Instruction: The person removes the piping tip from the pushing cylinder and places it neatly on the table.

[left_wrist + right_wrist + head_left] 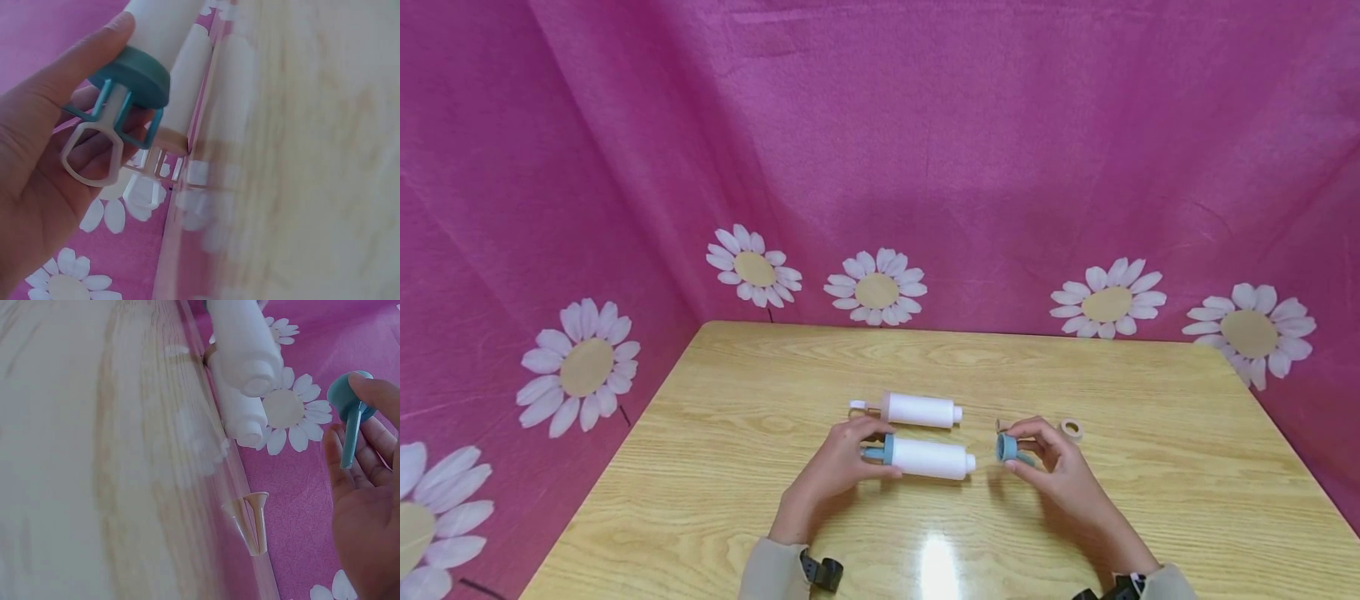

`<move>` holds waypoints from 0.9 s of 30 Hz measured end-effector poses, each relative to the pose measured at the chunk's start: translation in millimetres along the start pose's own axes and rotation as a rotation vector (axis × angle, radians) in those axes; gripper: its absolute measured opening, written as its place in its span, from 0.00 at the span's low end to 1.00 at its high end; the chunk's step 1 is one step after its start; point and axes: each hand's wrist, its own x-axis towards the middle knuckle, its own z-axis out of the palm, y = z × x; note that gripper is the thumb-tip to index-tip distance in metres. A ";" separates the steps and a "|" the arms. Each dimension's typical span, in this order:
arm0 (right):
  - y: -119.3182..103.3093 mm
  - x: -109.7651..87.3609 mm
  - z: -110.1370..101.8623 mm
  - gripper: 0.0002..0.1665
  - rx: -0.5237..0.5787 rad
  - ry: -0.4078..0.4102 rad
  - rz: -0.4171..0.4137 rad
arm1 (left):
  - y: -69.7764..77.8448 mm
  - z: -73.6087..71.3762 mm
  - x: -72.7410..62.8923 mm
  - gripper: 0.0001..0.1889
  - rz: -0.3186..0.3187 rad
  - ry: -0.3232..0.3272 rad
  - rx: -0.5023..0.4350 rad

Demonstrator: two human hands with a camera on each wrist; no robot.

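Note:
A white syringe-like tube (928,458) with a teal collar (888,450) lies lengthwise between the hands, its narrow tip to the right. My left hand (841,458) grips it at the collar, thumb and fingers on either side. In the left wrist view, teal finger loops and a white plunger ring (92,182) stick out by the palm. My right hand (1060,471) pinches a teal nozzle (1007,448), apart from the tube's tip, its wide round end facing left. The right wrist view shows its thin spout (351,437).
Behind lies a second white tube (921,411) with a beige collar. A small beige nozzle (257,519) and a pale ring (1071,429) are on the wooden table (700,467), near the right hand. A pink flowered cloth (925,150) hangs behind the table.

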 end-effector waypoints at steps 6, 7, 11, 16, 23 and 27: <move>-0.1 0.0 0.0 0.20 -0.010 -0.002 -0.005 | -5.3 0.9 -0.3 0.30 -0.026 -0.044 -0.028; 0.5 0.0 0.1 0.20 -0.009 -0.003 -0.010 | -5.9 1.1 -0.6 0.30 -0.027 -0.046 -0.029; 1.5 -0.1 0.6 0.20 -0.015 -0.004 -0.012 | -8.9 2.1 -0.8 0.29 -0.016 -0.043 -0.013; -0.7 1.0 1.7 0.19 -0.022 -0.010 -0.014 | -11.1 2.1 -0.3 0.28 -0.020 -0.049 0.002; -2.0 2.3 3.4 0.19 -0.004 -0.012 -0.056 | -13.3 1.0 -0.4 0.28 -0.042 -0.066 0.028; -1.3 1.5 4.0 0.19 -0.019 -0.016 -0.030 | -14.2 1.1 -0.9 0.28 -0.054 -0.079 0.024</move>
